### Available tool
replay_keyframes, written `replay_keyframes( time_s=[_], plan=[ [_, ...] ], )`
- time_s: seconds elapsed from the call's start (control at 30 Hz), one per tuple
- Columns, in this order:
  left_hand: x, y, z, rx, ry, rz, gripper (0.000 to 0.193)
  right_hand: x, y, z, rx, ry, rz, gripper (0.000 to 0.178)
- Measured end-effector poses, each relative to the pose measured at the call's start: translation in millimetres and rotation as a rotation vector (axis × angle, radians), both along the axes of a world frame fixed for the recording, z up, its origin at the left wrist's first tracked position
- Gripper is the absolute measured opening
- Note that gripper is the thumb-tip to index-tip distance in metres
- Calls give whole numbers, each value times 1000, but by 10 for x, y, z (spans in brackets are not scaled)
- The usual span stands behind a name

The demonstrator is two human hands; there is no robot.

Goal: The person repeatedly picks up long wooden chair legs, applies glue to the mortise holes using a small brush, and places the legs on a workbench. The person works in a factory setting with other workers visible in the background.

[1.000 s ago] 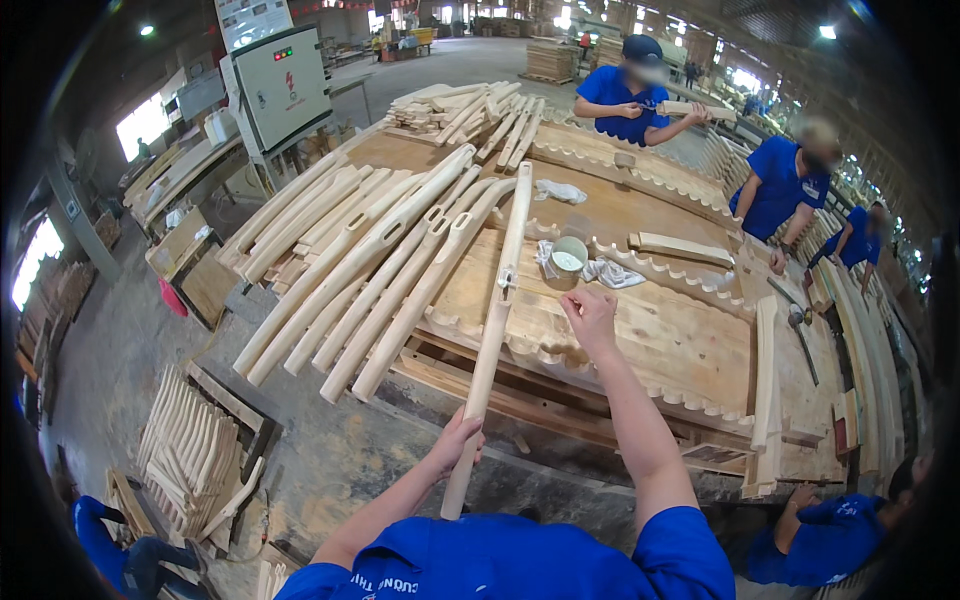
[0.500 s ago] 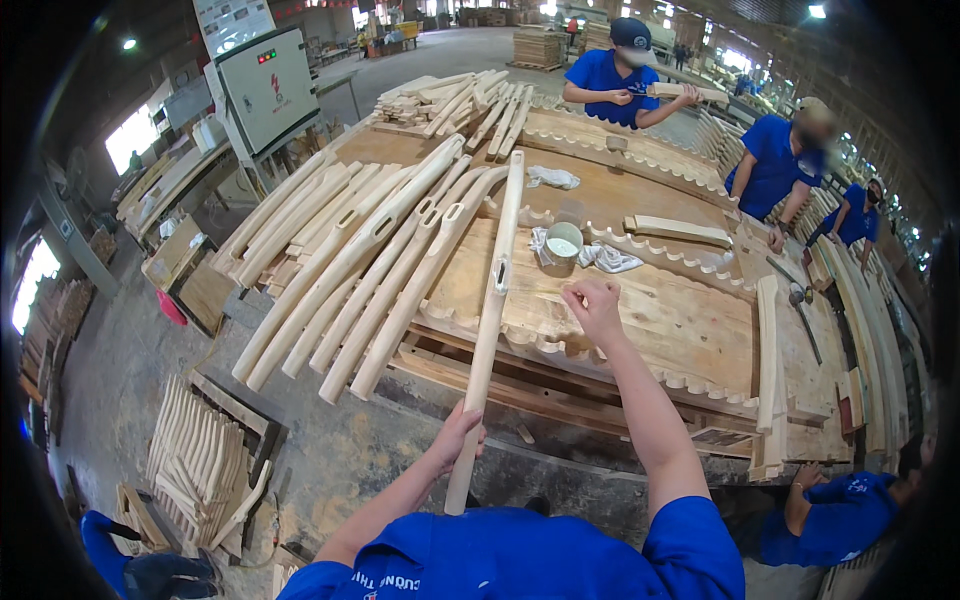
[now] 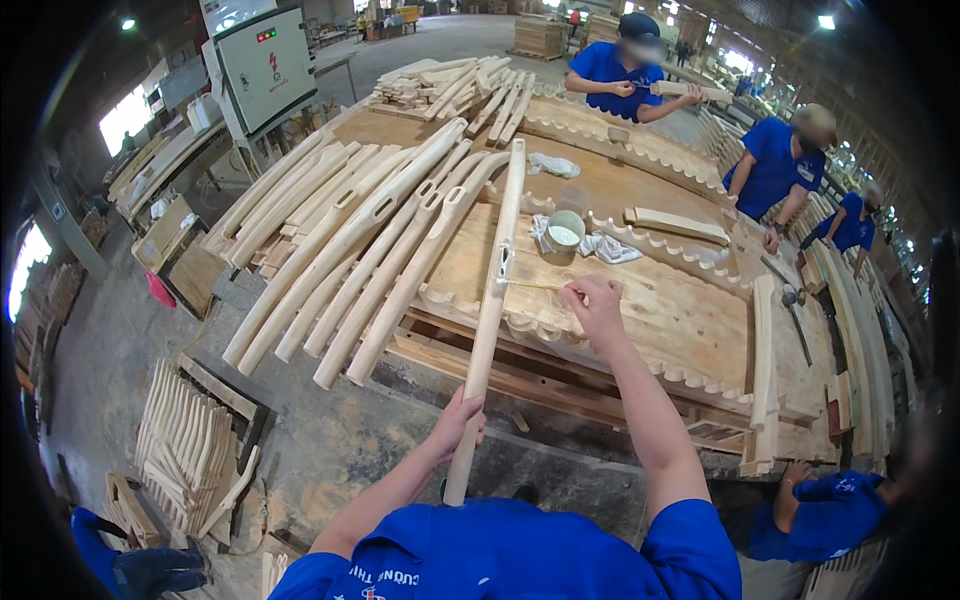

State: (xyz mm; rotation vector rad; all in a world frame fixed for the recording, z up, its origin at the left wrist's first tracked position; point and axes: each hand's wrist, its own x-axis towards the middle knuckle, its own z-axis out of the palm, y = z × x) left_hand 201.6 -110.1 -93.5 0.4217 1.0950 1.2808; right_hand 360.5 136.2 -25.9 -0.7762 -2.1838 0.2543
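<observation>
My left hand (image 3: 458, 428) is closed around the lower part of a long pale wooden chair-leg-like post (image 3: 487, 330), which slants away from me and rests on the bench's scalloped edge. A slot is cut through the post near its middle, with something white at its rim. My right hand (image 3: 597, 305) pinches a thin yellowish stick (image 3: 540, 287); its whitish tip meets the post just below the slot. Beyond that hand stands a tub (image 3: 565, 231) holding a pale, whitish substance, with crumpled white cloths (image 3: 608, 249) around it.
Several slotted wooden posts (image 3: 375, 290) lie side by side left of mine. The wooden bench (image 3: 690, 320) carries scalloped rails and a short wooden piece (image 3: 677, 226). Co-workers in blue stand at the far and right sides. More posts (image 3: 195, 440) are stacked on the floor at left.
The stick in my right hand now shows clearly, its tip against the post by the slot. My left hand keeps its hold, and the post has shifted only slightly.
</observation>
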Motion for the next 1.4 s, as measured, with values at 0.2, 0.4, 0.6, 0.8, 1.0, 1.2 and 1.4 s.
replay_keyframes(
  time_s=[0.2,0.4,0.6,0.8,1.0,1.2,1.4],
  plan=[
    [5,16,-45,36,-38,-5,32,-72,165,670,385,-216,-110,7],
    [-27,-2,-27,89,63,-6,58,-690,-156,1283,836,-731,60,4],
    [54,29,50,142,168,-31,70,-1085,-134,1334,854,-908,92,6],
    [-99,23,-69,172,226,-22,70,-1147,-263,1357,719,-1066,149,7],
    [-48,-1,152,175,144,-78,68,-1266,32,1375,755,-1044,-74,8],
    [-111,-5,11,159,-8,20,66,-1358,-158,1437,1010,-1022,-84,7],
    [-61,40,-33,162,-75,-68,73,-904,-49,1569,969,-750,-53,4]
  ],
)
